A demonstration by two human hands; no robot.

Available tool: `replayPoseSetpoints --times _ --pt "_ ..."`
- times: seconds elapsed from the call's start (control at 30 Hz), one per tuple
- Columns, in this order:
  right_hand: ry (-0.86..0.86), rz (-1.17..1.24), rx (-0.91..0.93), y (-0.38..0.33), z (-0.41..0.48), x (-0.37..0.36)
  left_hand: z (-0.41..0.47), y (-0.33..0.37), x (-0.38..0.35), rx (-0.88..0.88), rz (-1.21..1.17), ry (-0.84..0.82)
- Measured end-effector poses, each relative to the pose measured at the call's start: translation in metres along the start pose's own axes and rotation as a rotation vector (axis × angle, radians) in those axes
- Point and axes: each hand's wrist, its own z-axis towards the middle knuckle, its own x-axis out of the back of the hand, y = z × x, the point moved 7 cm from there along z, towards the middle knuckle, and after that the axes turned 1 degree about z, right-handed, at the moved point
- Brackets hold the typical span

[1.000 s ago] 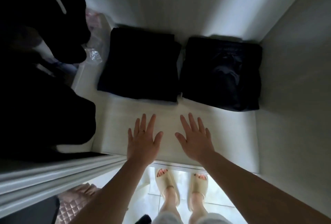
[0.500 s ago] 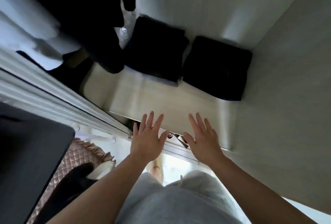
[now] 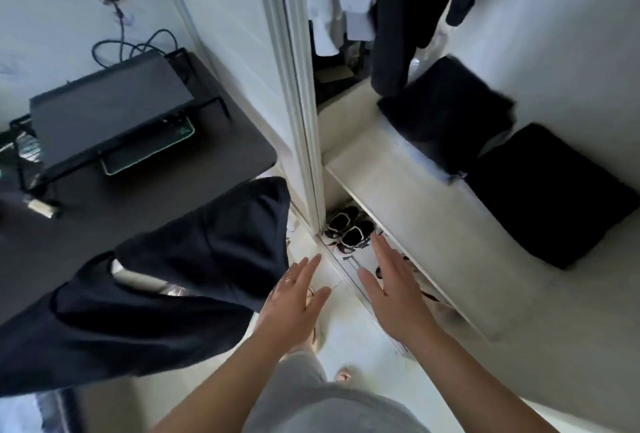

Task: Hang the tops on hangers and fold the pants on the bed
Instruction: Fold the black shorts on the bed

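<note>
Two stacks of folded black pants lie on the white wardrobe shelf (image 3: 415, 211): one further back (image 3: 450, 110) and one nearer the right wall (image 3: 543, 190). Dark tops (image 3: 401, 17) and white tops (image 3: 332, 0) hang above the shelf. A black garment (image 3: 166, 280) is draped over something at the lower left. My left hand (image 3: 294, 297) and my right hand (image 3: 391, 290) are held out flat, fingers straight, empty, in front of the wardrobe's open side, well short of the pants.
The white sliding wardrobe door (image 3: 298, 86) stands edge-on in the middle. Black shoes (image 3: 346, 232) sit under the shelf. To the left, a dark desk (image 3: 214, 148) carries a closed laptop (image 3: 107, 110) on a stand with cables.
The view has swung left and pulled back from the shelf. Both hands have drawn away from the shelf and stay flat and empty. The desk and draped black garment have come into view.
</note>
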Motion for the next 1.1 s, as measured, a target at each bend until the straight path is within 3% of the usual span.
replayPoseSetpoints --times 0.17,0.4,0.63,0.7,0.8,1.1 --pt "-0.203 0.072 0.175 -0.056 -0.008 -0.053 -0.059 -0.071 0.028 0.277 -0.146 0.147" --pt "-0.506 0.126 0.286 -0.129 -0.023 -0.127 -0.150 -0.147 0.062 0.586 -0.358 0.442" --pt "-0.550 0.135 0.348 -0.204 -0.022 -0.173 -0.223 -0.219 0.101 0.791 -0.699 0.848" --pt "-0.542 0.142 0.323 -0.219 -0.019 -0.185 -0.235 -0.238 0.109 0.843 -0.822 0.898" --pt "-0.527 0.181 0.254 -0.232 -0.017 -0.199 -0.243 -0.255 0.126 0.850 -0.872 0.882" --pt "-0.502 0.278 0.154 -0.260 -0.032 -0.243 -0.239 -0.252 0.158 0.627 -0.916 0.783"
